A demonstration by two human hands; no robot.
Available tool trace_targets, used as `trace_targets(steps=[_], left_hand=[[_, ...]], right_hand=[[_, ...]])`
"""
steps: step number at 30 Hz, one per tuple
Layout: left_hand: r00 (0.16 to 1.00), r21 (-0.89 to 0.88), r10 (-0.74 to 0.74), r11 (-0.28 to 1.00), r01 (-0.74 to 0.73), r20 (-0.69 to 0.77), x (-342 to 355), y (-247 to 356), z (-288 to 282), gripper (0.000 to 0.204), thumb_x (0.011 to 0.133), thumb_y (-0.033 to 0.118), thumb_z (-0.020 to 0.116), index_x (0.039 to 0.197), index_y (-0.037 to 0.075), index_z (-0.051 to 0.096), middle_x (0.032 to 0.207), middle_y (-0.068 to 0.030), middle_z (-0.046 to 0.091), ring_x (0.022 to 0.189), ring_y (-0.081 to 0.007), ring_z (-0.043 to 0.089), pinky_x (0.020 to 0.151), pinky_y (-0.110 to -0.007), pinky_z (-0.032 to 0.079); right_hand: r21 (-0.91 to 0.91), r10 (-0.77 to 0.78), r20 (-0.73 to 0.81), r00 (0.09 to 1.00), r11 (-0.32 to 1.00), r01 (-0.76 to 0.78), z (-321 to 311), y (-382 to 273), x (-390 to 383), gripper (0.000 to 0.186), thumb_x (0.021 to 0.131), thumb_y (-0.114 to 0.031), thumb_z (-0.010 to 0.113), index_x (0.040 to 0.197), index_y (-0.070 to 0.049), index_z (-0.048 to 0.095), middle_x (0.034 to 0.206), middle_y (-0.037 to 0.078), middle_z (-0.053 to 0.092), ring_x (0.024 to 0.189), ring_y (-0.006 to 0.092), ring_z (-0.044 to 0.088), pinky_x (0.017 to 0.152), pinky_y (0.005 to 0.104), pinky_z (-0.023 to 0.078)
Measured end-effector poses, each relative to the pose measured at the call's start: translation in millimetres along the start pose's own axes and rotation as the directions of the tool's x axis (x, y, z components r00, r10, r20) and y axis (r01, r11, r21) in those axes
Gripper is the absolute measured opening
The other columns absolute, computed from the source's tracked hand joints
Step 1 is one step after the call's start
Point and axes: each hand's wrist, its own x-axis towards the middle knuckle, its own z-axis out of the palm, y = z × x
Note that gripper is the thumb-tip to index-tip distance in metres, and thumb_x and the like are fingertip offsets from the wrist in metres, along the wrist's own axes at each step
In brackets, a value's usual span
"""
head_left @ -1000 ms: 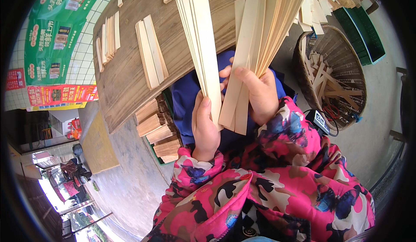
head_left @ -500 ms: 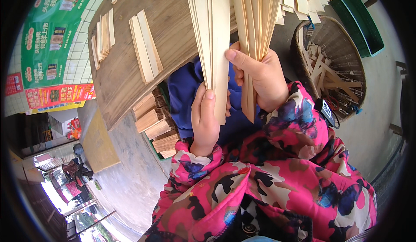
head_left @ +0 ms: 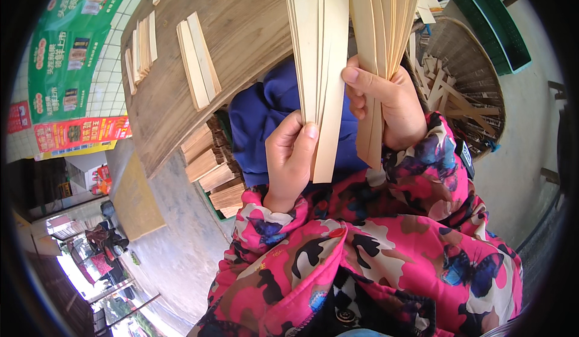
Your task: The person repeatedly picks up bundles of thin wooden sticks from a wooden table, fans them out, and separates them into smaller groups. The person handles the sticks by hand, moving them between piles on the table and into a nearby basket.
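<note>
My left hand (head_left: 291, 159) is closed on the lower end of a fanned bundle of thin pale wood strips (head_left: 322, 47), its thumb pressed across the front. A thicker fan of wood strips (head_left: 386, 23) is gripped in my right hand (head_left: 395, 104). The right thumb reaches to the edge of the left bundle's outermost strip. Both bundles stand side by side above my lap, spreading toward their far ends, which run out of the picture's top. Some fingers of both hands are hidden behind the strips.
On the wooden table (head_left: 253, 41) at the left lie small stacks of strips (head_left: 199, 59). Below its edge, more bundled wood (head_left: 208, 165) fills a crate. At right stand a wicker basket (head_left: 467, 44) of wood scraps and a green crate (head_left: 491, 29). Blue cloth (head_left: 259, 120) covers my lap.
Both hands and their bundles have shifted to the right. The left bundle's strips have fanned differently, with one strip now angled apart at its lower end.
</note>
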Motion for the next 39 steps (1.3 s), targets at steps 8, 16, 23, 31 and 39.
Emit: trace_targets(steps=[8,16,23,31,39], left_hand=[[0.989,-0.307,-0.125,0.941,0.143,0.076,-3.7,-0.4,11.5,0.023,0.093,0.016,0.044,0.099,-0.002,0.055,0.078,-0.0001,0.057,0.065,-0.0041,0.049,0.057,-0.018,0.039],[0.998,0.074,0.055,0.996,-0.053,-0.024,-5.8,-4.4,17.7,0.017,0.090,0.013,0.053,0.082,-0.002,0.056,0.066,0.0050,0.049,0.058,-0.0001,0.038,0.050,-0.017,0.031],[0.997,0.100,0.076,0.992,-0.075,-0.002,-5.2,-3.5,18.1,0.017,0.089,0.011,0.053,0.080,-0.003,0.055,0.064,0.0049,0.047,0.057,0.0002,0.037,0.049,-0.017,0.030],[0.980,0.292,0.198,0.938,-0.187,-0.009,-3.4,-4.9,12.6,0.019,0.090,0.010,0.053,0.076,-0.003,0.054,0.062,0.0051,0.044,0.057,-0.0002,0.036,0.048,-0.018,0.030],[0.995,0.125,0.074,0.990,-0.064,-0.072,2.3,1.8,-2.1,0.031,0.094,0.018,0.043,0.112,-0.004,0.055,0.075,-0.0056,0.061,0.068,-0.0052,0.053,0.062,-0.019,0.040]], right_hand=[[0.091,0.032,0.044,0.999,0.995,-0.036,-7.4,1.7,-8.7,0.013,0.077,-0.015,0.065,0.080,-0.005,0.059,0.060,0.000,0.049,0.050,0.0080,0.045,0.045,0.0221,0.034],[0.022,-0.067,-0.132,0.989,0.997,0.070,-49.9,-29.1,-41.4,0.020,0.079,-0.017,0.064,0.091,-0.002,0.056,0.061,-0.001,0.048,0.048,0.0069,0.044,0.043,0.0198,0.035],[-0.493,-0.481,-0.397,0.782,0.830,0.260,-81.9,-52.0,-55.6,0.023,0.081,-0.015,0.062,0.097,0.001,0.059,0.062,0.000,0.050,0.050,0.0069,0.046,0.045,0.0208,0.036],[-0.067,-0.004,0.000,1.000,0.998,0.004,-7.7,18.2,-34.7,0.012,0.081,-0.011,0.062,0.085,0.000,0.059,0.064,0.000,0.053,0.052,0.0079,0.049,0.047,0.0215,0.039],[-0.121,-0.019,-0.067,0.998,0.993,0.010,-26.8,1.4,-24.5,0.013,0.084,-0.018,0.061,0.083,-0.005,0.056,0.061,0.002,0.053,0.052,0.0090,0.049,0.048,0.0218,0.038]])
